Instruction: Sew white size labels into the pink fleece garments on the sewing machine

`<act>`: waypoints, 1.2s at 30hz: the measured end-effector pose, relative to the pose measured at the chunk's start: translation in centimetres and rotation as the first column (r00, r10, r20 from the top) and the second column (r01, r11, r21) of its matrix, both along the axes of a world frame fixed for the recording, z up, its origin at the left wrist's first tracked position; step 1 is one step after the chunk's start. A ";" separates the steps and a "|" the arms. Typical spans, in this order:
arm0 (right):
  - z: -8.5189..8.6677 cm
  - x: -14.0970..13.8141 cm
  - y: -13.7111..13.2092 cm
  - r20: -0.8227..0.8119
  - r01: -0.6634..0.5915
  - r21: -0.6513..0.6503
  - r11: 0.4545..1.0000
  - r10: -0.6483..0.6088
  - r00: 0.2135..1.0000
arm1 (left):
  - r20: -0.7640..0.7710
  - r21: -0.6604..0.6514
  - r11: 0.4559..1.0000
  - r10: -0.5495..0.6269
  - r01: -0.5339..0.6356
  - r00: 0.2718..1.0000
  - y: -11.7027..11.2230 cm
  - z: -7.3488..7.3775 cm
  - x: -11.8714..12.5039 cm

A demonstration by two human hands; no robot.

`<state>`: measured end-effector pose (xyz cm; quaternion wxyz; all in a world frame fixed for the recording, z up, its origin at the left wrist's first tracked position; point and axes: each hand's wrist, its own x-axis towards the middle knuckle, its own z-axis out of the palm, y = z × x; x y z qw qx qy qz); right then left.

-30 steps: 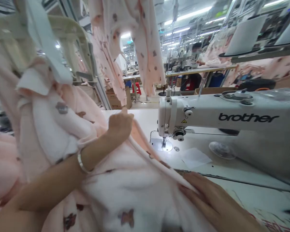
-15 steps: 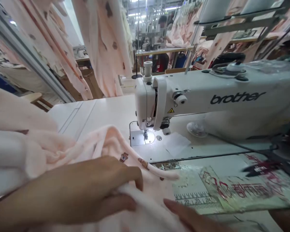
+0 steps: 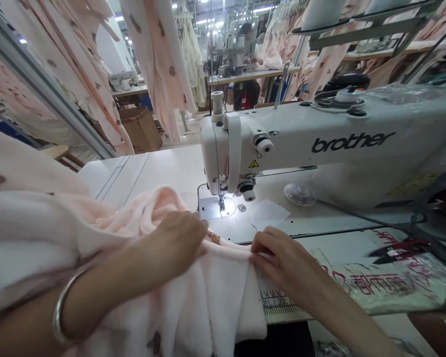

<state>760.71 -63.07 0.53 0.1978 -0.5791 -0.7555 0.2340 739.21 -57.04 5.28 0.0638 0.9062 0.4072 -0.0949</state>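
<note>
A pale pink fleece garment [image 3: 107, 233] with small dark prints lies bunched across my lap and the front of the sewing table. My left hand [image 3: 174, 240], with a silver bangle on the wrist, is closed on the garment's folded edge just left of the needle plate [image 3: 217, 208]. My right hand [image 3: 282, 260] pinches the same edge a little to the right, over a printed ruler strip [image 3: 277, 302]. The white Brother sewing machine [image 3: 319, 141] stands directly behind both hands, its needle above the lit plate.
A small white fabric patch [image 3: 269, 214] and a clear round disc [image 3: 300, 193] lie on the machine bed. Black snips [image 3: 394, 252] rest on the right. Pink garments [image 3: 163, 64] hang overhead. A cardboard box [image 3: 141, 129] and other workstations with a person stand behind.
The garment came down from a raised position onto the table. Both hands moved forward and now pinch its folded edge close to the needle plate; my right hand came fully into view.
</note>
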 end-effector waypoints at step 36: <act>1.9 1.5 3.4 -0.296 -0.155 -0.461 0.874 0.014 0.955 | 0.411 -0.562 0.810 0.451 -0.169 0.792 -0.6 -3.1 2.5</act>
